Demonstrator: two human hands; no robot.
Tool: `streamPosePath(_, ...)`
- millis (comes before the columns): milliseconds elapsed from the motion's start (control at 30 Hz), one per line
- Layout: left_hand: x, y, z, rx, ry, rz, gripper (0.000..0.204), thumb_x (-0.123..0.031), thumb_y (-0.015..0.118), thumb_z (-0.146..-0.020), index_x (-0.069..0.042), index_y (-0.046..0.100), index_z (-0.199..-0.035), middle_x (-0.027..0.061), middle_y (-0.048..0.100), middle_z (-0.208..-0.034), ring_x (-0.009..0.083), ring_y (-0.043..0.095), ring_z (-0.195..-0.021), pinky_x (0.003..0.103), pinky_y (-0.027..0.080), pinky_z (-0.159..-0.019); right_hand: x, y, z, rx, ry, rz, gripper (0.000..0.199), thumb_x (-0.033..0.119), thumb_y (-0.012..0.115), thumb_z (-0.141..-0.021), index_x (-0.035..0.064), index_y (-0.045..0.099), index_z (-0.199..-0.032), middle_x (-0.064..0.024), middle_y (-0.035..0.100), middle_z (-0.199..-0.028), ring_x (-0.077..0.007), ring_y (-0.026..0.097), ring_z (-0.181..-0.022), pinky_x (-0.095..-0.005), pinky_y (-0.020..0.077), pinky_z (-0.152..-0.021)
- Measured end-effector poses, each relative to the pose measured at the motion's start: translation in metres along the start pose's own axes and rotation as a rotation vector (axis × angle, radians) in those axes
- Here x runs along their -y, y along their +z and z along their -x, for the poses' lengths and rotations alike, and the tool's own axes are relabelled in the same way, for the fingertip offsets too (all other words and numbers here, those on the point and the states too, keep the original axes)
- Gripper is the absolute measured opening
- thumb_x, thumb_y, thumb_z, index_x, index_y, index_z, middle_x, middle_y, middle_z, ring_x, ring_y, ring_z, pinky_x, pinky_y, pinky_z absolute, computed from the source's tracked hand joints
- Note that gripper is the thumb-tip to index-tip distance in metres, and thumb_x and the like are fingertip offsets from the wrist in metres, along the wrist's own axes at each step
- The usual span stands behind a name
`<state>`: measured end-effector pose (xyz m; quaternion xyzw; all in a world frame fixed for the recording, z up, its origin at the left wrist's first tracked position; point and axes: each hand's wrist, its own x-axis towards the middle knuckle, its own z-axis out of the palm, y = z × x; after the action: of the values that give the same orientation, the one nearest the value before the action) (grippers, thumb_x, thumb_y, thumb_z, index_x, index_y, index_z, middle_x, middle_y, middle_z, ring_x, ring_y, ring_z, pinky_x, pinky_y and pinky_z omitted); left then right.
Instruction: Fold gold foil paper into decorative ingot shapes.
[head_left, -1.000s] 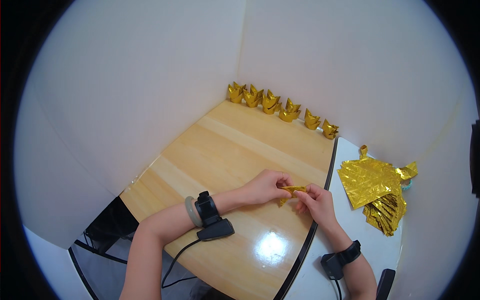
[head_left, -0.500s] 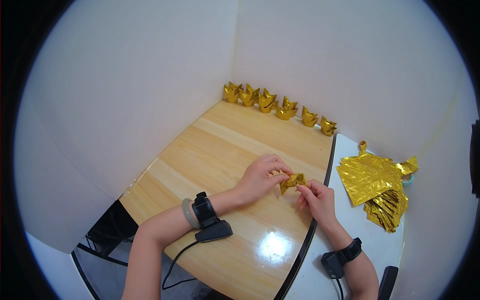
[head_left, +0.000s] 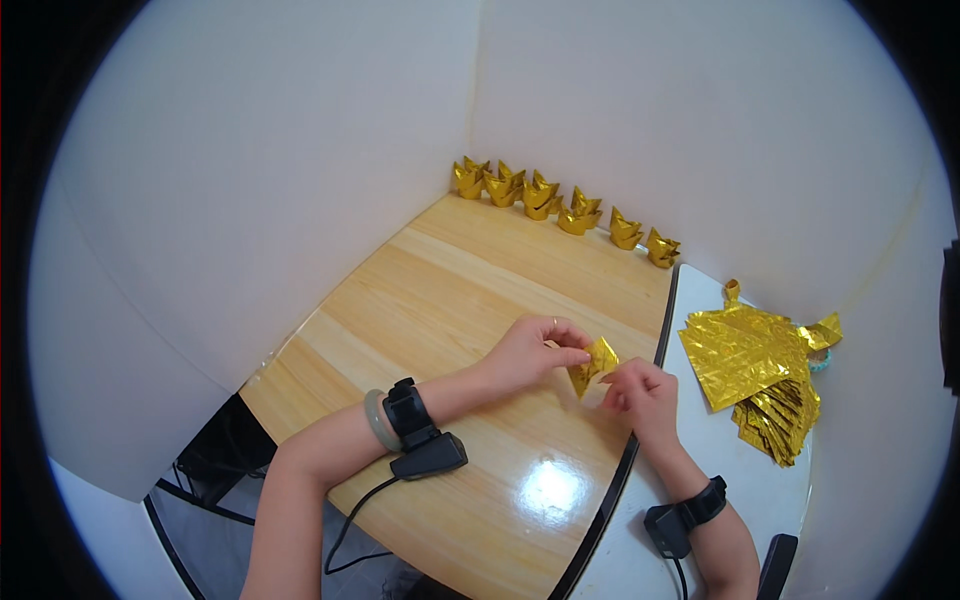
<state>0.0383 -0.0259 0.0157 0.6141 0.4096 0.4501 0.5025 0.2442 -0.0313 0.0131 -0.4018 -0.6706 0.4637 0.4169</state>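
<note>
The folded, shiny gold foil piece (head_left: 597,366) is held up over the right part of the glossy, light wood-grain desk (head_left: 430,290), well apart from the six pointed gold foil shapes (head_left: 541,199) standing along the far edge. The left hand (head_left: 540,346) grasps the piece by its left side, the thumb lying along it. The right hand (head_left: 643,402) has its fingers curled at the piece's right corner, touching or very nearly so; I cannot tell whether they pinch it.

The step in hand looks like working the folds of this piece. For that, the left fingers do best as a steady clamp: firm enough to stop the layers sliding, light enough not to dent the foil. The right fingertips should take one layer at a time, easing it from the corner, then run along the crease with even pressure. Thin foil will probably keep any stray wrinkle and may split at a sharp corner, so small, slow pulls suit it better than a tug. Bracing the piece lightly on the desk could help if it twists.

Mind the black strapped device (head_left: 683,518) on the right wrist: a wide swing to the right could brush the fanned pile of creased gold foil sheets (head_left: 742,355) on the white surface (head_left: 620,545).
</note>
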Motion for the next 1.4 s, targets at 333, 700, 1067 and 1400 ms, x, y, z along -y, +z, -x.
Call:
streamPosePath(333,0.019,-0.003,-0.007,0.11,-0.09,0.444,0.018,-0.009,0.063,-0.088,-0.008,0.058,-0.105,0.0006,0.065,-0.096,0.0067,0.06,-0.089,0.021,0.046,-0.076,-0.007,0.0,-0.01,0.279,0.258,-0.809,0.025,0.023,0.049,-0.097,0.0055,0.052,-0.116,-0.0017,0.055,-0.108,-0.0101,0.055,-0.088,-0.0241,0.0439,-0.071)
streamPosePath(700,0.008,0.004,-0.001,0.202,-0.166,0.632,0.021,-0.011,0.061,-0.09,-0.004,0.057,-0.11,0.0054,0.066,-0.101,0.0115,0.062,-0.094,0.025,0.05,-0.086,-0.002,0.001,-0.009,0.299,0.327,-0.883,0.019,0.022,0.055,-0.095,0.0061,0.056,-0.105,0.0006,0.058,-0.092,-0.0072,0.054,-0.078,-0.0198,0.0451,-0.068)
streamPosePath(1067,0.011,0.004,-0.001,0.241,-0.152,0.752,0.023,-0.01,0.06,-0.09,-0.006,0.052,-0.112,0.0045,0.062,-0.107,0.0128,0.06,-0.099,0.028,0.049,-0.086,-0.005,0.001,-0.009,0.238,0.302,-0.897,0.014,0.02,0.056,-0.094,0.0063,0.056,-0.097,0.0002,0.057,-0.084,-0.0065,0.052,-0.07,-0.0193,0.043,-0.058)
streamPosePath(1400,0.025,0.006,-0.003,0.352,-0.014,0.926,0.021,-0.01,0.061,-0.09,-0.011,0.051,-0.108,-0.0006,0.059,-0.096,0.0106,0.059,-0.098,0.028,0.049,-0.087,-0.004,0.0,-0.007,0.397,0.289,-1.09,0.026,0.02,0.051,-0.097,0.0013,0.054,-0.115,-0.0023,0.059,-0.095,-0.0067,0.052,-0.071,-0.0204,0.046,-0.061)
